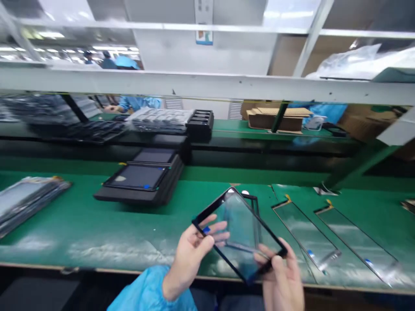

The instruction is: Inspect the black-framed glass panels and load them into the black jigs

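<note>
- Left hand (191,259): grasping the left edge of a black-framed glass touch panel (241,233), fingers visible through the glass
- Right hand (280,274): gripping the panel's lower right edge, fingers curled over the black border
- Panel: held in both hands, tilted, above the front part of a green anti-static mat (106,224)
- Directly behind the panel: a second black frame (256,207), partly hidden, lying on the mat
- Right of the hands: two long film strips (306,233) with yellow tabs, side by side on the mat
- Left of the hands: a pile of glass panels (27,203) at the mat's edge, plus a black tray stack (136,183) bearing dark screens
- On the left forearm: a blue gown sleeve (145,289)
- Beyond: a second green bench (227,126) with a cardboard box (275,119), and a co-worker's blue sleeve (139,103) farther back
</note>
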A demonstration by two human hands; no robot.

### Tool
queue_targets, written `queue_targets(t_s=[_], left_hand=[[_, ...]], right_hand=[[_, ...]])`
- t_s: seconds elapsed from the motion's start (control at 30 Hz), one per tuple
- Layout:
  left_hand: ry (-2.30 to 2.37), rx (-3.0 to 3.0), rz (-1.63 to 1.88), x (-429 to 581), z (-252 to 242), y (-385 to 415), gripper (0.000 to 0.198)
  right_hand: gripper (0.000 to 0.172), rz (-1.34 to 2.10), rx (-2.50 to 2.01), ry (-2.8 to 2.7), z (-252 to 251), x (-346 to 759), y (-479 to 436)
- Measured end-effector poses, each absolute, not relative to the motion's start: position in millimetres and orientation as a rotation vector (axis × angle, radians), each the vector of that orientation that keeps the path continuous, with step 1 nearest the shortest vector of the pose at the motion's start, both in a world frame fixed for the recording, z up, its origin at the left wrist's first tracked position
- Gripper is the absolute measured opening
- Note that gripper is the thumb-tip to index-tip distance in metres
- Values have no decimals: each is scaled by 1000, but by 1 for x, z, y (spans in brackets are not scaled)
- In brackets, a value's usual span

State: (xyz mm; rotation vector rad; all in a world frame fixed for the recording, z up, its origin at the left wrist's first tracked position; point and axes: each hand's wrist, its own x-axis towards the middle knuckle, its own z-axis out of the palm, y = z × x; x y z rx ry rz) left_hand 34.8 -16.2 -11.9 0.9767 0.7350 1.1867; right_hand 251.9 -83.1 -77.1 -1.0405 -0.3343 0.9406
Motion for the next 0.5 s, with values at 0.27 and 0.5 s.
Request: queue_targets(t_s=[0.27, 0.5], left_hand=[[1729, 2410, 1288, -102, 83, 116, 41], [2099, 2569, 372, -156, 89, 236, 52]], right_hand=[[53, 683, -1320, -801, -104, 219, -57], [38, 443, -1429, -899, -145, 236, -62]])
